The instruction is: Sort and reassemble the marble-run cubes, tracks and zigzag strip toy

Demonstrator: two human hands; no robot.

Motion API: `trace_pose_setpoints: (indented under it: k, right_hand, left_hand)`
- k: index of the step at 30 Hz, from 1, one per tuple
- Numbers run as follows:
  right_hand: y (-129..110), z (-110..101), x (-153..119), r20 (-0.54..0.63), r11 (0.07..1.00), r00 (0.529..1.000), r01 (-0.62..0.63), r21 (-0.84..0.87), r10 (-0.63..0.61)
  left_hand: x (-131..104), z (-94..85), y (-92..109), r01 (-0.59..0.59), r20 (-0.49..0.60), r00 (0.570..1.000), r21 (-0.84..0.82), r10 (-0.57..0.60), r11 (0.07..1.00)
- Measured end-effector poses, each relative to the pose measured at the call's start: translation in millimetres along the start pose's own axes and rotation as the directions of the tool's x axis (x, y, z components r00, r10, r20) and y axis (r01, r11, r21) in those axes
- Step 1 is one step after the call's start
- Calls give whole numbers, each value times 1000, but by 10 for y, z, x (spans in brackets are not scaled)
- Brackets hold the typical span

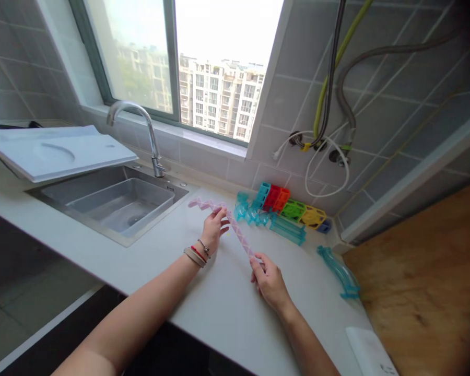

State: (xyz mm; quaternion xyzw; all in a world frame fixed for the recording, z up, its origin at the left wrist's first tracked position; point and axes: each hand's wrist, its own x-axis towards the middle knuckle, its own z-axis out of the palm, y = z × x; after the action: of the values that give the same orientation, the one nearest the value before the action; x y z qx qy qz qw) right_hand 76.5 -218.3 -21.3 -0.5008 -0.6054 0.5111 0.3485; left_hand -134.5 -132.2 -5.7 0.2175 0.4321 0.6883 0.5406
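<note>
A pale pink and lilac snake puzzle (240, 236), made of small triangular wedges, is held above the white counter. It has a bend near its middle: one zigzag part points left towards the sink, and a straighter part slopes down to the right. My left hand (213, 228) pinches it near the bend, thumb on top and the other fingers partly spread below. My right hand (270, 279) is closed round the lower right end, and its fingers hide the tip. Bracelets circle my left wrist.
Clear blue plastic track pieces (288, 230) and coloured plastic blocks (293, 210) line the wall. A curved blue piece (339, 271) lies at the right. A sink (127, 243) with a faucet (152, 136) is at the left, a white board (62, 151) over its corner. A white cable (307, 180) hangs above.
</note>
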Motion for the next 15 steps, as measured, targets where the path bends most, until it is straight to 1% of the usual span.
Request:
trace_pose_setpoints:
  k: [2,5,7,9,11,12,15]
  right_hand:
    - [18,6,6,15,1000,1000,-13,7,13]
    - [16,-6,11,109,987,989,-114,114,102]
    - [-8,-32,2,208,957,963,-214,195,173]
    - [-46,-71,-16,301,927,929,-292,236,216]
    - [-88,-114,-38,372,912,903,-323,252,216]
    - [-108,-134,-49,393,910,897,-321,262,203]
    - [-158,-177,-79,420,899,893,-307,312,159]
  left_hand:
    - [3,-5,-17,2,-39,999,17,-2,1000]
    - [8,-9,-44,6,-79,997,51,-2,999]
    - [6,-5,-62,5,-98,995,71,1,997]
    - [-3,4,-72,9,-97,995,83,-1,997]
    - [-23,19,-67,19,-66,998,84,-14,996]
    - [-38,29,-59,25,-40,999,82,-22,996]
    - [-106,69,-31,51,67,996,79,-57,996]
